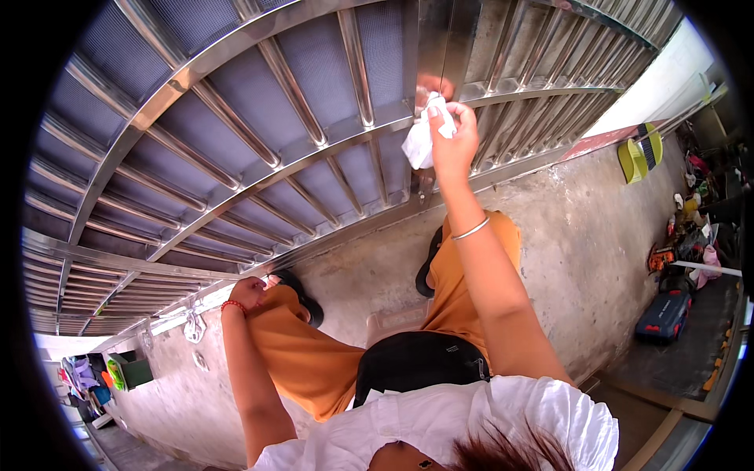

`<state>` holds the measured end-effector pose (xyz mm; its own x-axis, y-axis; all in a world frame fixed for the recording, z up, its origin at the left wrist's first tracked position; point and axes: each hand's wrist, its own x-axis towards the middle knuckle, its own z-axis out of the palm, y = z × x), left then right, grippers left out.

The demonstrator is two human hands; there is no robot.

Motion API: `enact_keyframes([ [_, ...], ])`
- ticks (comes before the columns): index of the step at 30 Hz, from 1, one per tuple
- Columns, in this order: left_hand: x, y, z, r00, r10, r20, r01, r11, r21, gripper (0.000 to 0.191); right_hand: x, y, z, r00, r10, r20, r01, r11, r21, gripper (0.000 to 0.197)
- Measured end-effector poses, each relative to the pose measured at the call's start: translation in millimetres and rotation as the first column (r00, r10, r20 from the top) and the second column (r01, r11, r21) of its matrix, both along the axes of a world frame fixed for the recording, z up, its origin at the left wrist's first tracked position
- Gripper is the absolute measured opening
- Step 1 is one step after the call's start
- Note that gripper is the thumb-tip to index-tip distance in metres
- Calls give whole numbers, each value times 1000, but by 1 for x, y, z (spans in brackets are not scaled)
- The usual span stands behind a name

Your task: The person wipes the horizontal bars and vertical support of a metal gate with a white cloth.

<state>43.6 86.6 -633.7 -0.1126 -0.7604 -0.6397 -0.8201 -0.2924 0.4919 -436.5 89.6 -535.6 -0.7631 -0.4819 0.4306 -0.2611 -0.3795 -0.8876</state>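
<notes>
A crumpled white tissue or cloth [421, 141] is held in my right hand [456, 138], between thumb and fingers, against or close to the polished metal upright [445, 47] of a barred gate. The hand's reflection shows in that upright. Metal bars [291, 91] with grey mesh behind them lie to its left. My left hand [247, 293], with a red bead bracelet at the wrist, rests on my left knee in orange trousers [312, 359]. Its fingers look curled, and whether it holds anything is not plain.
Under me is a low plastic stool [394, 321] on a concrete floor [365, 259]. To the right are green-yellow slippers [636, 159], a dark blue tool case [664, 315] and mixed clutter. A dark green box [132, 371] stands at the lower left, near a white plastic bag [194, 327].
</notes>
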Motion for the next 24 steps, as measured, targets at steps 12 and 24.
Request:
enact_keyframes([
  [12, -5, -11, -12, 996, -79, 45, 79, 997, 6, 24, -23, -5, -128, 830, -55, 555, -75, 975, 209, 23],
  [24, -9, -1, -1, 996, -64, 64, 63, 998, 10, 26, 10, -5, -101, 897, 41, 439, -27, 999, -38, 17],
])
